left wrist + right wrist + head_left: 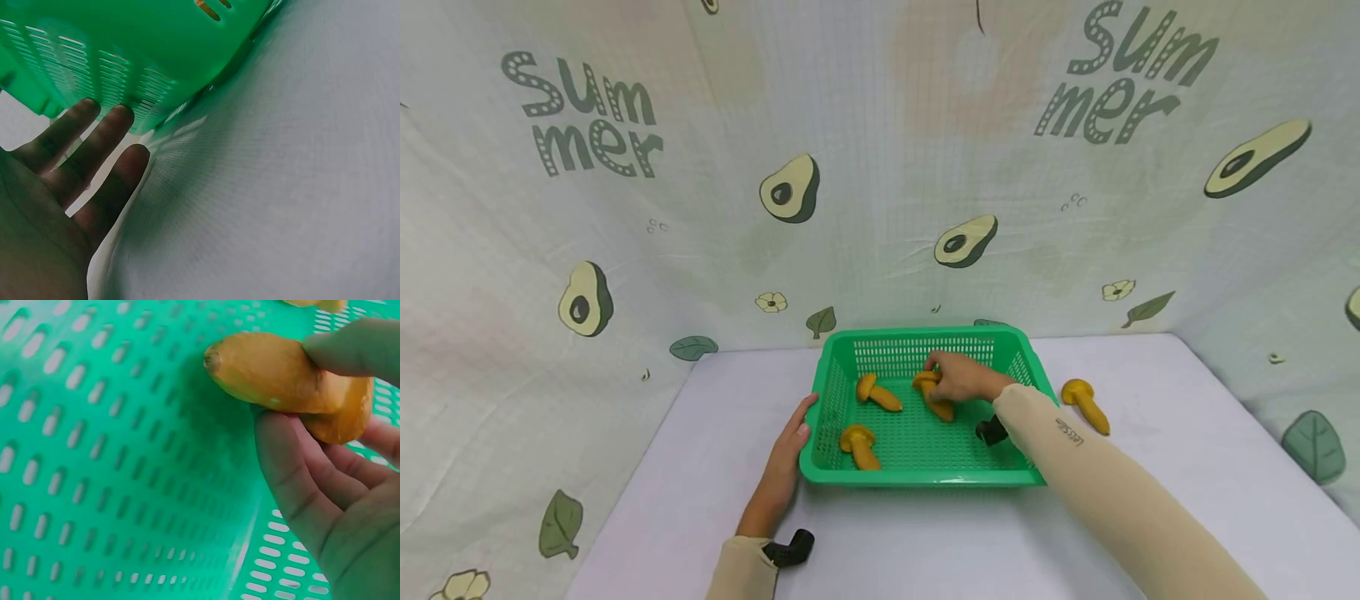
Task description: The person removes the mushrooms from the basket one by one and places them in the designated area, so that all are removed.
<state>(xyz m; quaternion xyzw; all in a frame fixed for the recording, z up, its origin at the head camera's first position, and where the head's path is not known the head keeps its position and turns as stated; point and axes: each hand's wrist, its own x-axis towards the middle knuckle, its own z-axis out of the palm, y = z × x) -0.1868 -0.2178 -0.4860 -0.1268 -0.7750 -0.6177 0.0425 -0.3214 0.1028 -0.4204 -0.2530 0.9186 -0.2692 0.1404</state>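
A green plastic basket [925,478] with slotted walls stands on the table. Inside it, toward the far side, my right hand [961,377] pinches a yellow-brown mushroom [937,407] between thumb and fingers. The right wrist view shows this mushroom [269,369] with its stem end pointing away from the palm, above the slotted floor. My left hand [790,443] rests against the basket's left side; in the left wrist view its fingers [94,147] are extended along the outer wall. Two more mushrooms lie in the basket, one at the back left [880,393] and one at the front left [861,448].
Another mushroom [1086,405] lies on the white tabletop [925,550] just right of the basket. A printed cloth [880,167] with avocados and lettering hangs behind and beside the table. Black bands [790,548] are worn at the wrists.
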